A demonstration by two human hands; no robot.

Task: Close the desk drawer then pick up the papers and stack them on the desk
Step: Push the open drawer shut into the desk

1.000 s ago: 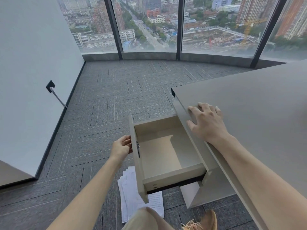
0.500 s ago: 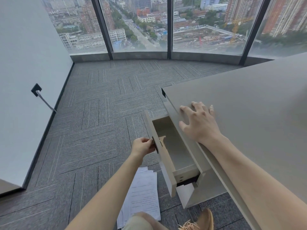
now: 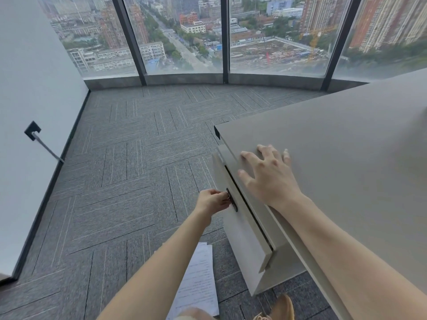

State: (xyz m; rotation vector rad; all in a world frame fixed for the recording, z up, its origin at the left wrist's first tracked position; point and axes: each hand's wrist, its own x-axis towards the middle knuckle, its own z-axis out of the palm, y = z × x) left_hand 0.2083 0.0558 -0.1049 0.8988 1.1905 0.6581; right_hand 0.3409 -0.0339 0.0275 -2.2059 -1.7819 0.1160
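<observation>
Several papers [image 3: 198, 282] lie loosely overlapped on the grey carpet [image 3: 111, 204] nearest the viewer, partly hidden under the left forearm and just left of the foot of the pedestal; nothing touches them. A tan shoe [image 3: 280, 308] shows at the bottom edge, to their right.

Further up, the left hand [image 3: 211, 202] is at the front of the drawer [image 3: 242, 229], its fingers [image 3: 223, 198] pressed together and pinching the small dark handle [image 3: 231, 200] on the drawer face. The drawer is almost flush with the pedestal, with only a thin dark gap visible along its top edge. The papers are below and slightly left of this hand, well apart from it.

Beyond that, the right hand [image 3: 269, 175] lies flat, palm down, on the counter [image 3: 346, 158] near its left edge, right above the drawer, fingers spread and holding nothing. The counter surface around it is bare.

Farther off, the carpet runs to a curved wall of tall windows [image 3: 184, 35] over a city, and a white wall [image 3: 27, 112] stands at left with a dark socket [image 3: 32, 130] and cable.
</observation>
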